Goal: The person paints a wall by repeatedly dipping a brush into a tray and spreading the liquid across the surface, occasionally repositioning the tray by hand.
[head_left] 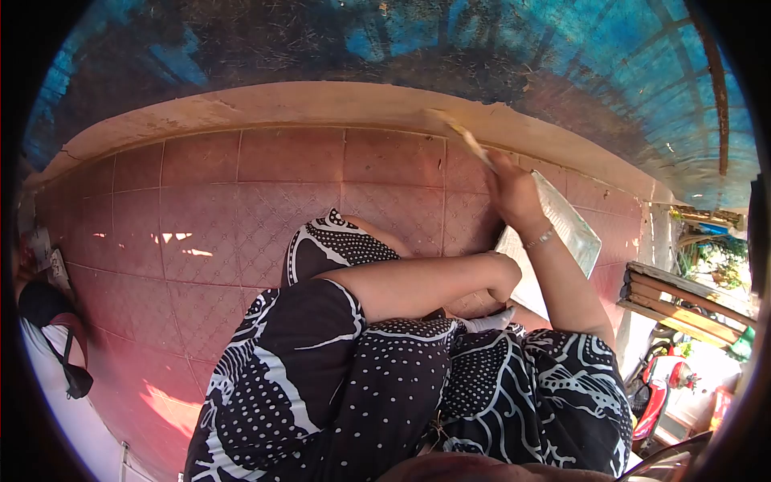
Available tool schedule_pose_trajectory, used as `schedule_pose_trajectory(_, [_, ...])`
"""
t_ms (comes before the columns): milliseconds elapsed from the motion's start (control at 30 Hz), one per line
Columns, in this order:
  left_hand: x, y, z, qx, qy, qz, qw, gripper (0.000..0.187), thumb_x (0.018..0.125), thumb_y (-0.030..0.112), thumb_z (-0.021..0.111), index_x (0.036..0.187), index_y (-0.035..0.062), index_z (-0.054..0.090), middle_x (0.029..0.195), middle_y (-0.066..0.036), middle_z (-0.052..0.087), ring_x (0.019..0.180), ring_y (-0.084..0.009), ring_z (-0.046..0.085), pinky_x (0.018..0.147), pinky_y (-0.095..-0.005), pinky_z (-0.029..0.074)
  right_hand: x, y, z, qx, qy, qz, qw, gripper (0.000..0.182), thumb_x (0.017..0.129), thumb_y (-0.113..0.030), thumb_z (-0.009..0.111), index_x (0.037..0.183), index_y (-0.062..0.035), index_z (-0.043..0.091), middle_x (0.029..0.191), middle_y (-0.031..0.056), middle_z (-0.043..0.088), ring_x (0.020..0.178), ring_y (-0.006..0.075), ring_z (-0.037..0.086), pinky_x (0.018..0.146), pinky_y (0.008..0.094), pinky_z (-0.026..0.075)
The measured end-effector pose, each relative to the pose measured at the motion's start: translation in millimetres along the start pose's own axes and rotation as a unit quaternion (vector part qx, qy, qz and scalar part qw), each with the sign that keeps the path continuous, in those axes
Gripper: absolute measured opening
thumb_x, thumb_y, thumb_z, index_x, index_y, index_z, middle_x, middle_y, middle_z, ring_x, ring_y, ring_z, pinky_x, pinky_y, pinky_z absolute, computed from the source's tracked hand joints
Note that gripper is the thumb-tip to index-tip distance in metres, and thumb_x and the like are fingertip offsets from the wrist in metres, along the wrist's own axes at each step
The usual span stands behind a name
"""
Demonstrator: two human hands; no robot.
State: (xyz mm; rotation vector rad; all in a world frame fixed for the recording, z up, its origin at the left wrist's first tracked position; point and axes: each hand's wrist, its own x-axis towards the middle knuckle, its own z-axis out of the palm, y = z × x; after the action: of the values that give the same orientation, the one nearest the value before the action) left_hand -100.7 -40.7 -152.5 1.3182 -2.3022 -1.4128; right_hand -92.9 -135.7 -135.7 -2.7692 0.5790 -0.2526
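"So, what are the right hand's fingers doing?"

"Pinching one end of a thin yellowish stick. It slants up and away from the fingertips, over the reddish tiled floor and toward the wall base."

"And the left hand?"

"Bent down beside the pale tray. Its fingers are mostly hidden, so I can't tell whether they're spread, pressed together or gripping."

"Where's the tray, then?"

"Just right of the left fingers, below the right ones, partly behind the right forearm with its bracelet."
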Motion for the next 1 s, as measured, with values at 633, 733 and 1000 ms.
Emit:
schedule_pose_trajectory(633, [18.4, -22.5, 60.1, -0.107, 0.185, 0.063, 0.975, 0.024, 0.063, 0.014, 0.062, 0.083, 0.0023, 0.068, 0.084, -0.014, 0.066, 0.078, -0.0267, 0.063, 0.065, -0.0367, 0.049, 121.4, -210.2, 76.6, 0.048, -0.233, -0.196, 0.951, 0.062, 0.072, -0.003, 0.050, 0.133, -0.0088, 0.037, 0.111, 0.0194, 0.050, 0.083, 0.0349, 0.061, 0.072, 0.0414, 0.051])
schedule_pose_trajectory(733, [18.3, -22.2, 58.5, -0.102, 0.181, 0.066, 0.976, 0.024, 0.063, 0.014, 0.062, 0.083, 0.0023, 0.068, 0.083, -0.014, 0.066, 0.078, -0.0267, 0.063, 0.065, -0.0369, 0.049, 132.8, -212.3, 111.7, 0.045, -0.198, -0.212, 0.956, 0.061, 0.074, -0.004, 0.048, 0.133, -0.0089, 0.037, 0.115, 0.0210, 0.048, 0.084, 0.0345, 0.061, 0.073, 0.0422, 0.051])
schedule_pose_trajectory(1000, [24.4, -10.8, 43.2, -0.008, 0.155, 0.082, 0.985, 0.024, 0.063, 0.014, 0.062, 0.082, 0.0023, 0.069, 0.082, -0.014, 0.066, 0.078, -0.0264, 0.063, 0.065, -0.0372, 0.050, 97.0, -137.2, 72.6, -0.075, -0.234, -0.118, 0.962, 0.057, 0.078, -0.008, 0.046, 0.134, -0.0116, 0.035, 0.104, 0.0227, 0.052, 0.075, 0.0343, 0.063, 0.062, 0.0412, 0.052])
